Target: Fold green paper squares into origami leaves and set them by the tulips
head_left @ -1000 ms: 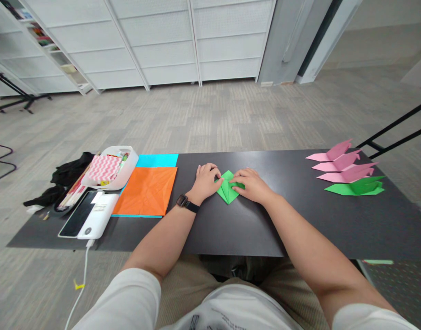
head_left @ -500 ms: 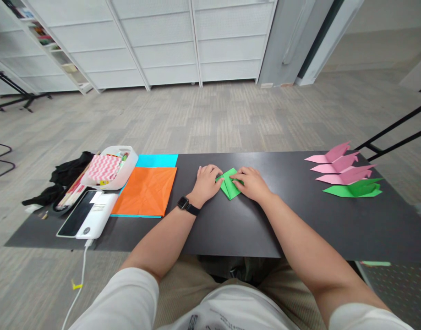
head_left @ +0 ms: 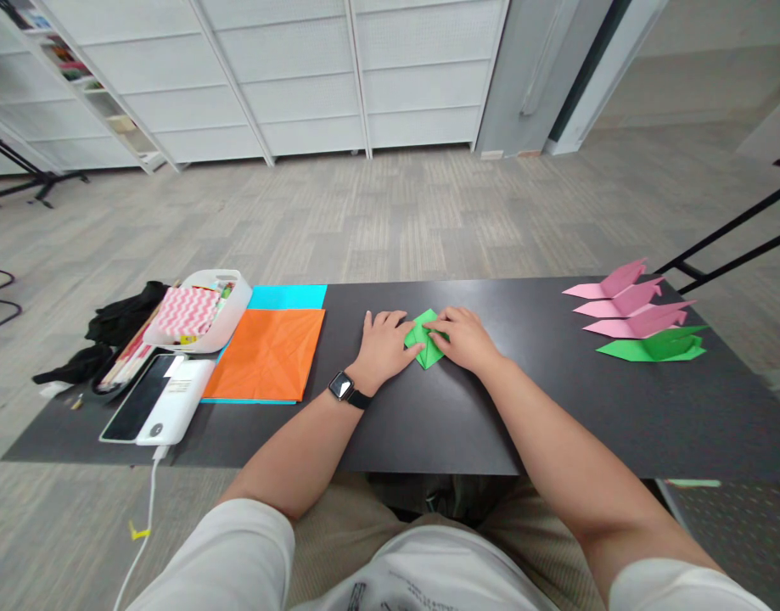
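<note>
A small folded piece of green origami paper (head_left: 429, 355) lies flat on the dark table, diamond-shaped with a crease down its middle. My left hand (head_left: 385, 346) rests on its left side, fingers spread on the table and thumb touching the paper's left part. From the right, my right hand (head_left: 467, 338) has its fingers curled and pinched together on the paper's right side; the fingertips partly cover that edge. Left of my hands lies a stack of orange origami paper (head_left: 268, 355), with blue sheets (head_left: 288, 296) showing beneath it.
Several folded paper birds stand at the right end of the table (head_left: 555, 407): pink ones (head_left: 631, 322) and a green one (head_left: 657, 346). At the left are a white basket (head_left: 234, 310), black cloth (head_left: 126, 314), a phone (head_left: 135, 403) and a white power bank (head_left: 176, 406) with a cable (head_left: 153, 492).
My left fingers have spread apart, with the thumb shifted slightly down on the green paper. My right hand keeps nearly the same place. The view has shifted slightly.
</note>
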`<act>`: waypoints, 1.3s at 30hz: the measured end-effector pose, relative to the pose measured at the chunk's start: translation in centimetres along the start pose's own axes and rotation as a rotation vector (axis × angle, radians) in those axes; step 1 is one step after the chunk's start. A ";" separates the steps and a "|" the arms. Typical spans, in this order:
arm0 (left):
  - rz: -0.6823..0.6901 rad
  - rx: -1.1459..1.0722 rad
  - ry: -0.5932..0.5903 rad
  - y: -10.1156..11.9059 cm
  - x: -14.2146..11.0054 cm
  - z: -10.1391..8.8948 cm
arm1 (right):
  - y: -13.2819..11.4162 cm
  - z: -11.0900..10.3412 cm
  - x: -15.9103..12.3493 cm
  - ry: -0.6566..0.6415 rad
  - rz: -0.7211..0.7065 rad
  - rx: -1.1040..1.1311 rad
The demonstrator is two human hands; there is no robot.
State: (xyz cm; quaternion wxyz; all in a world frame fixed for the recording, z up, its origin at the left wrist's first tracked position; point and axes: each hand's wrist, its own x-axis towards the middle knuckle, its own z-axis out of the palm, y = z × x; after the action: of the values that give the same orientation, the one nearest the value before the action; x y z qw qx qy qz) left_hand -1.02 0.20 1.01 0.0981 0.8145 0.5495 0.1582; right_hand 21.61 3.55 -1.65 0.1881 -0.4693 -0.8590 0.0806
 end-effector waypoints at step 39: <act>0.077 -0.003 -0.055 -0.8 0.1 -0.5 | 0.2 0.1 -0.4 -0.006 -0.002 -0.006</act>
State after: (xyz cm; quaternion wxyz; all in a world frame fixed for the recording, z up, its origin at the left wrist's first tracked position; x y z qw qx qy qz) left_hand -1.91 0.62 1.26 0.1083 0.8389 0.5146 0.1404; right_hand 21.90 3.38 -1.93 0.1840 -0.4687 -0.8603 0.0791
